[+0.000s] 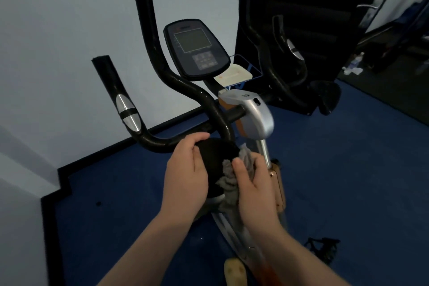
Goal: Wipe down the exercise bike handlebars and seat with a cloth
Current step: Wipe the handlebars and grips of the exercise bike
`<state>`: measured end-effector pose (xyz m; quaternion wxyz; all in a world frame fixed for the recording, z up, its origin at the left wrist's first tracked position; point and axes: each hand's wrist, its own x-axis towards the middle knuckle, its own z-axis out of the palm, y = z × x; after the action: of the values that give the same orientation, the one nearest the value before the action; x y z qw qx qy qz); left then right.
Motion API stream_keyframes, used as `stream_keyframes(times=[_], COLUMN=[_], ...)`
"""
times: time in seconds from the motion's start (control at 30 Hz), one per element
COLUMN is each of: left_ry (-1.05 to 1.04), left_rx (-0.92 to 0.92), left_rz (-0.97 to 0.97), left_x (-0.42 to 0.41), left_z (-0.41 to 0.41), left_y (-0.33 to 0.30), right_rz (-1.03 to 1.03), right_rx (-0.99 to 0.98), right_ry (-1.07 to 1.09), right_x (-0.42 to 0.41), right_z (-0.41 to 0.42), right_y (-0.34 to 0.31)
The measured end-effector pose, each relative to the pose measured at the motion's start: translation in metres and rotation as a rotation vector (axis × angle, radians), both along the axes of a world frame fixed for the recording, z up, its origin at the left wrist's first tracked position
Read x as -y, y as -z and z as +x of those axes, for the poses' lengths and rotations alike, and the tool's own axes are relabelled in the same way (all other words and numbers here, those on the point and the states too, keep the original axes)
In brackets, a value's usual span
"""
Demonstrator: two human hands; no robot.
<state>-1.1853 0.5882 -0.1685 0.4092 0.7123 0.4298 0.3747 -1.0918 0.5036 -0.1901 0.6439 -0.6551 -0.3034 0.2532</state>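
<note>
While my left hand (pixel 185 169) grips the round black padded seat (pixel 214 160), my right hand (pixel 253 183) clutches the crumpled grey cloth (pixel 228 170) against its right edge; unwiped surface lies leftward.

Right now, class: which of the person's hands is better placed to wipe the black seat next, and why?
The right hand. It already grips the grey cloth against the seat, while the left hand holds the seat's other side without any cloth.
</note>
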Motion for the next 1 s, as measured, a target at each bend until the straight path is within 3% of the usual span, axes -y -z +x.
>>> stream_keyframes(times=[0.1,0.2,0.33,0.5,0.63,0.87,1.0], left_ry=[-0.012,-0.004,-0.002,-0.043,-0.075,-0.137,-0.141], left_rx=[0.001,-0.011,-0.005,-0.003,-0.008,-0.001,0.003], left_rz=[-0.003,-0.012,-0.035,-0.052,-0.037,-0.058,-0.046], left_x=[0.002,0.001,0.0,0.002,0.004,0.005,0.007], left_z=[0.0,0.0,0.0,0.002,0.004,0.007,0.007], left_y=[-0.001,0.0,-0.001,-0.003,-0.007,-0.005,-0.007], right_rz=[-0.094,-0.18,-0.093,-0.064,-0.112,-0.017,0.097], right_rx=[0.008,0.226,0.343,0.666,0.564,0.443,0.716], right_ry=[-0.104,-0.247,-0.134,-0.134,-0.349,-0.375,-0.335], right_x=[0.006,0.016,0.008,-0.053,-0.079,-0.068,-0.084], right_z=[-0.008,0.024,0.057,0.08,0.075,0.106,0.105], right_y=[0.002,-0.009,-0.036,-0.062,-0.052,-0.056,-0.067])
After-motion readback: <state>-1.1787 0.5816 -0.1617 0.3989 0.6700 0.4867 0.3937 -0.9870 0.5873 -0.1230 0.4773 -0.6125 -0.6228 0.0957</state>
